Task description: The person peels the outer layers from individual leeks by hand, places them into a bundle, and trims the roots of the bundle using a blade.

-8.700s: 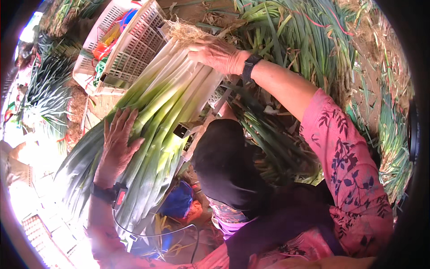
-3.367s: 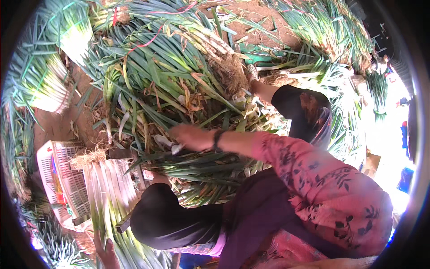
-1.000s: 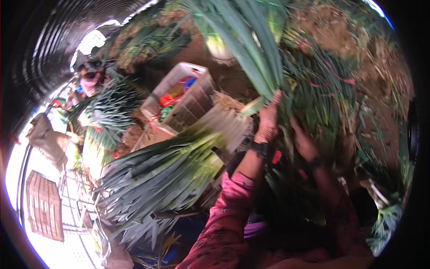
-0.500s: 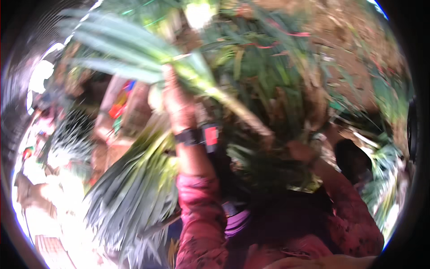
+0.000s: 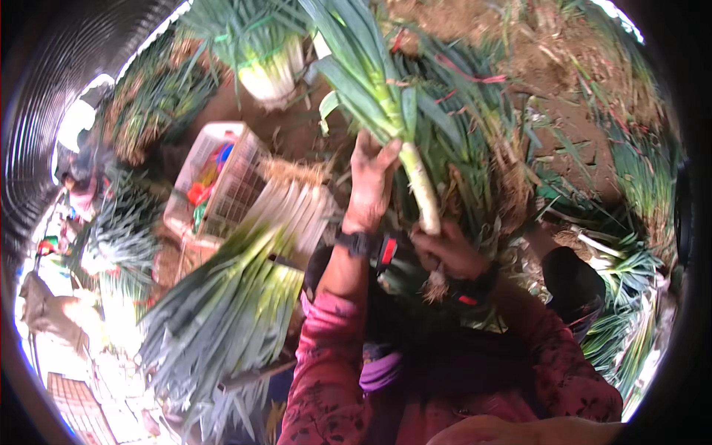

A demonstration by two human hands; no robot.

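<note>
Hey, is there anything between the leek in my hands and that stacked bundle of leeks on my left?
Nothing visible blocks it. The left hand and right hand hold the leek upright, and the bundle lies just lower left, beside the white crate, with only open space between.

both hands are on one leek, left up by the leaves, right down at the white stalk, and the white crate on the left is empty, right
Not quite: the white crate holds red and other coloured items, as the head view shows. The rest stands: left hand near the leaves of the leek, right hand on its white stalk.
</note>
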